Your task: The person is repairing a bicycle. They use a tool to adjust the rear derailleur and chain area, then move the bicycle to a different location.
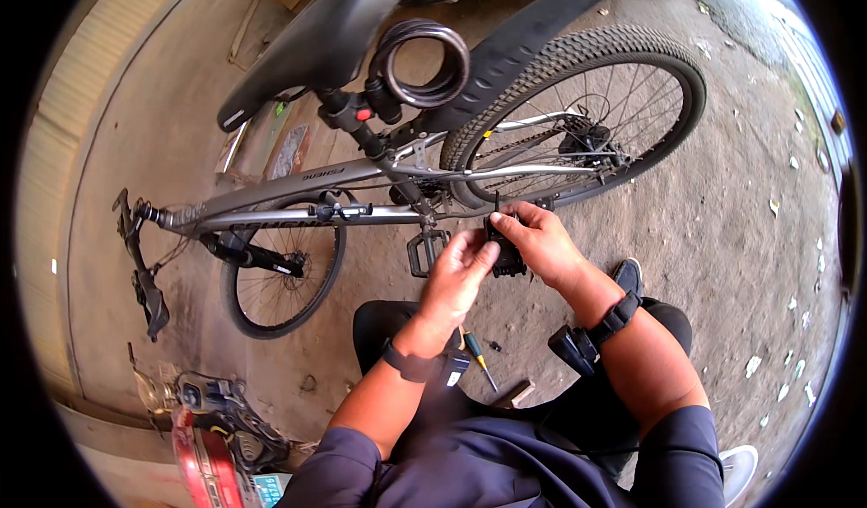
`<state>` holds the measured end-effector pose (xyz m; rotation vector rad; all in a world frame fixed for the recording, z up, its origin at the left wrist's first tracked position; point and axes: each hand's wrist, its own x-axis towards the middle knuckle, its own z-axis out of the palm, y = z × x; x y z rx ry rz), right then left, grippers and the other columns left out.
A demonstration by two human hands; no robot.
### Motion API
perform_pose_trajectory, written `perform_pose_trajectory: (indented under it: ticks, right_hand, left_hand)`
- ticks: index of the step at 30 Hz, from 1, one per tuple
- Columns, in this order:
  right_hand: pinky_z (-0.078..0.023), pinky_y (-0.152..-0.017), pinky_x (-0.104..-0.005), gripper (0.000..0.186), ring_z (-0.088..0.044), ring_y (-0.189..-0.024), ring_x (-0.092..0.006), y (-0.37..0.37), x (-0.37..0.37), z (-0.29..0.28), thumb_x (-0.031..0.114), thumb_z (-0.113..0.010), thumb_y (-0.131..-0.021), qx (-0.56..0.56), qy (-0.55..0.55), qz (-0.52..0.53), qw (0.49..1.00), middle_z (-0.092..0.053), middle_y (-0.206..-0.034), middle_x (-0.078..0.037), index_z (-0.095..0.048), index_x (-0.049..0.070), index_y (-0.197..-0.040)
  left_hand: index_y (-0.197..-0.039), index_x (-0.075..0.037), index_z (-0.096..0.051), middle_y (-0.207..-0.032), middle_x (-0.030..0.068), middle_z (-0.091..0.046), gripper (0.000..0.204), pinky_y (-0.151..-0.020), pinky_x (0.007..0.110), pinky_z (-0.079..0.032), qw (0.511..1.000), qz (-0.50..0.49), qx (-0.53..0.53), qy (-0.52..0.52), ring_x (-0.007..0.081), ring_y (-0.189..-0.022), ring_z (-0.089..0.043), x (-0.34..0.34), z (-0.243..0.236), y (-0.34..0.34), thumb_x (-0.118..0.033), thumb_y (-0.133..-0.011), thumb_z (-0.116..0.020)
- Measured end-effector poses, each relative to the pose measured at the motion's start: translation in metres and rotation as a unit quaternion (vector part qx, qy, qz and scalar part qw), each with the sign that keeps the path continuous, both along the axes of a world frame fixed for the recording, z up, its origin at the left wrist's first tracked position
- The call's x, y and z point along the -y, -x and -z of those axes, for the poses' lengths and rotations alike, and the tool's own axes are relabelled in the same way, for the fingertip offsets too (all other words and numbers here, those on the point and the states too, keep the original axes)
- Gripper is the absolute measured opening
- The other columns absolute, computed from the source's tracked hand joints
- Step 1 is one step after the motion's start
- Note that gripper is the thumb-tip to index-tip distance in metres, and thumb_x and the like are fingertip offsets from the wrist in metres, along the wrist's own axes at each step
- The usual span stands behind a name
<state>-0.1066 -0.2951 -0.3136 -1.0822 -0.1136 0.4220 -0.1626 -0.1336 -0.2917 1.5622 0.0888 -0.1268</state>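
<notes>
Right now I see both hands meeting just right of the frame's centre, over a small black pedal held between them. My right hand comes in from the lower right and grips the pedal from above and behind, fingers curled over its top edge. My left hand rises from the lower middle and presses its fingertips against the pedal's left face, thumb side up. The pedal sits directly below the grey bicycle frame, close to the crank area, with a second pedal just to its left. The rear wheel fills the upper right, the black saddle the upper middle, a coiled cable lock beside it. A screwdriver lies on the concrete floor between my knees.
</notes>
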Motion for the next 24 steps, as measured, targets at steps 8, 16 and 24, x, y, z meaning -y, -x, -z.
perform_pose_trajectory:
  ticks: [8, 16, 24]
  right_hand:
    - [-0.051, -0.074, -0.0256, 0.020, -0.059, -0.084, -0.0081, 0.013, -0.021, 0.017, 0.018, -0.069, -0.097, 0.068, 0.044, -0.077, 0.994, -0.067, -0.094, 0.000, -0.067, 0.002, -0.108]
    - [-0.052, -0.079, -0.0270, 0.021, -0.061, -0.088, -0.0097, 0.016, -0.033, 0.025, 0.017, -0.070, -0.096, 0.087, 0.071, -0.105, 0.988, -0.068, -0.096, -0.001, -0.067, 0.001, -0.110]
    - [-0.054, -0.084, -0.0305, 0.038, -0.067, -0.094, -0.0151, 0.020, -0.038, 0.014, 0.026, -0.079, -0.089, 0.308, 0.181, -0.100, 0.929, -0.072, -0.105, -0.009, -0.070, 0.001, -0.116]
  left_hand:
    - [-0.117, -0.002, -0.055, -0.098, 0.0034, -0.066, 0.028, -0.069, 0.024, -0.049, 1.000, -0.014, -0.021, 0.016, 0.0086, -0.082, -0.062, -0.013, 0.022, 0.033, -0.017, -0.098, -0.068]
    - [-0.118, -0.002, -0.055, -0.099, 0.0028, -0.066, 0.026, -0.068, 0.024, -0.051, 0.999, -0.010, -0.035, -0.027, 0.0102, -0.084, -0.066, -0.027, 0.020, 0.046, -0.016, -0.099, -0.067]
    - [-0.114, 0.005, -0.064, -0.092, 0.0134, -0.070, 0.037, -0.073, 0.031, -0.056, 0.943, 0.036, 0.065, -0.324, 0.0161, -0.081, -0.068, -0.089, -0.002, 0.058, -0.016, -0.087, -0.079]
